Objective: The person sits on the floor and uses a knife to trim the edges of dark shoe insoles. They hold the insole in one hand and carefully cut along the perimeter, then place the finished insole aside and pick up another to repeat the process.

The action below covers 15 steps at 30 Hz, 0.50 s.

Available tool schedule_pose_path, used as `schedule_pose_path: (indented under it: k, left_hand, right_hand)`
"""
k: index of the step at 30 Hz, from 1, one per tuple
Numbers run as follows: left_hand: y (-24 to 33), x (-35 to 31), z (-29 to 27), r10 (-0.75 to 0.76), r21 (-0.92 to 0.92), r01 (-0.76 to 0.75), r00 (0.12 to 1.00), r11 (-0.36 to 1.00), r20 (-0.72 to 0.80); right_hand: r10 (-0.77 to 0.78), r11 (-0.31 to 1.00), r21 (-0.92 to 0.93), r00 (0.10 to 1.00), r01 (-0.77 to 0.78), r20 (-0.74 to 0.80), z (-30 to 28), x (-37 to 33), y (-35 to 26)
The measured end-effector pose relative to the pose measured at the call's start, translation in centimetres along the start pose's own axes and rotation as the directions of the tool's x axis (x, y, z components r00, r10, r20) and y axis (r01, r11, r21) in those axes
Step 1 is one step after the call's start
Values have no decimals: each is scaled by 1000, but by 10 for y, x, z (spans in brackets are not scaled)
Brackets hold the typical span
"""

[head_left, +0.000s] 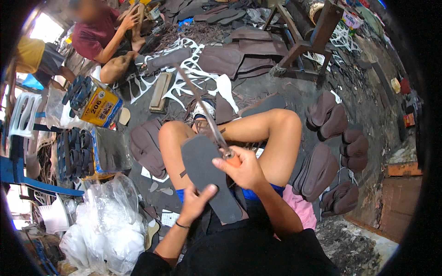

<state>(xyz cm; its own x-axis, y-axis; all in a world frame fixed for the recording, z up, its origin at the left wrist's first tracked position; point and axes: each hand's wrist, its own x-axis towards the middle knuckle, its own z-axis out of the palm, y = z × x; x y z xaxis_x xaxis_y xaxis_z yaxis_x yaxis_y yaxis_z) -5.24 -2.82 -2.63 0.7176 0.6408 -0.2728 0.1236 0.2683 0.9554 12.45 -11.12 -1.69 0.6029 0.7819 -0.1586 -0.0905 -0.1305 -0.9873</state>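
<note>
My left grip [198,204] pinches the grey sandal sole [201,168] right before me, my right grip [245,171] wraps the orange-handled knife [232,159]; shaped brown soles [316,174] lie stacked at right, this one seemingly unfinished.

- Daylight reaches me from the left, where the upper-left opening [48,26] burns out to white.
- The plastic bag [110,223] beside me glares in patches.
- My right hand [244,170] is clear, and the blade [216,131] it grips carries a pale sheen.
- My black shirt [230,253] swallows detail (the right rim is dim too).
- The blue bar [50,186] bows near the black surround.
</note>
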Motion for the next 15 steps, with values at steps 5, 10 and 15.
schedule_pose_path:
  k: [5,10,15]
  left_hand:
    - [64,61,-14,176,-120,-199,968,973,-180]
    - [101,57,-34,120,-181,-156,973,971,-199]
    - [106,41,-41,30,-224,-70,984,972,-176]
  right_hand:
    - [53,973,229,994,-29,-96,19,-19,-29]
    - [-244,945,-280,932,167,-269,-11,-56,-29]
    - [-212,904,-370,976,212,41,-20,-114,-12]
